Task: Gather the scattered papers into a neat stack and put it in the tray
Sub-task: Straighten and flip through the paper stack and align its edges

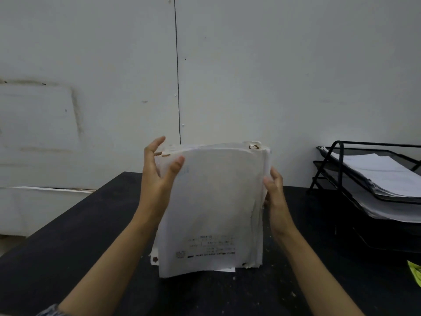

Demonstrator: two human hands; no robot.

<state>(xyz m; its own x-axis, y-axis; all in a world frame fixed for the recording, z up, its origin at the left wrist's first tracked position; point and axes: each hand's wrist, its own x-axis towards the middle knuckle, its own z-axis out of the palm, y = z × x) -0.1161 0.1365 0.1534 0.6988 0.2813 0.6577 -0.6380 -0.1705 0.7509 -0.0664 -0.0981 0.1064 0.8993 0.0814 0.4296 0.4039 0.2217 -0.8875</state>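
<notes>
A thick stack of white papers [214, 208] stands upright on its lower edge on the black table [79, 236], held between both hands. My left hand [159, 169] grips the stack's upper left edge, thumb on the front sheet and fingers behind. My right hand [274, 190] holds the right edge, fingers wrapped behind the sheets. The front sheet shows printed text near its bottom. A black mesh tray [341, 176] with several tiers stands at the right and holds papers.
A white wall [250, 76] rises close behind the table. A thin black cable [177, 76] runs down it. A yellow-green scrap [415, 272] lies at the right edge of the table. Small crumbs dot the tabletop.
</notes>
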